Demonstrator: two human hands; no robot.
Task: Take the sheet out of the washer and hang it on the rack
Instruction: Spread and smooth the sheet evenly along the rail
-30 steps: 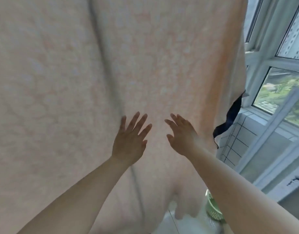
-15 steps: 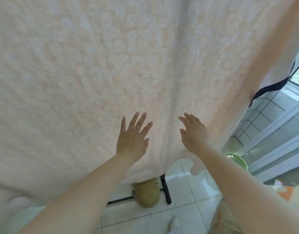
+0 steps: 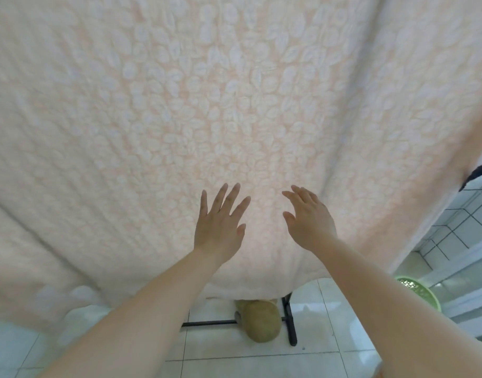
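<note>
Two bare hands reach forward, side by side, with their backs to the camera. The left hand (image 3: 220, 222) has its fingers straight and fanned apart, the palm facing the hanging sheet (image 3: 179, 110). The right hand (image 3: 309, 218) is just beside it, fingers straight and held closer together, tilted a little toward the left hand. Neither hand curls round or pinches anything. Both palms lie against or very close to the cloth; whether they actually press on it cannot be told from this angle. Both forearms are bare and run in from the bottom edge of the view.

The sheet is a pale peach fabric with a raised white pebble-like pattern. It hangs as a broad curtain filling nearly the whole view, from the top edge down to a lower hem just past the wrists. Soft vertical folds run down it on the right and lower left.

Below the hem, black bars of the rack's base (image 3: 288, 320) stand on a white tiled floor (image 3: 261, 361). A tan rounded object (image 3: 260, 320), not clearly identifiable, rests between those bars. At the right edge, a green perforated basket (image 3: 418, 291) sits on the floor near a white tiled wall (image 3: 458, 233). A dark strip (image 3: 477, 173) shows past the sheet's right edge.
</note>
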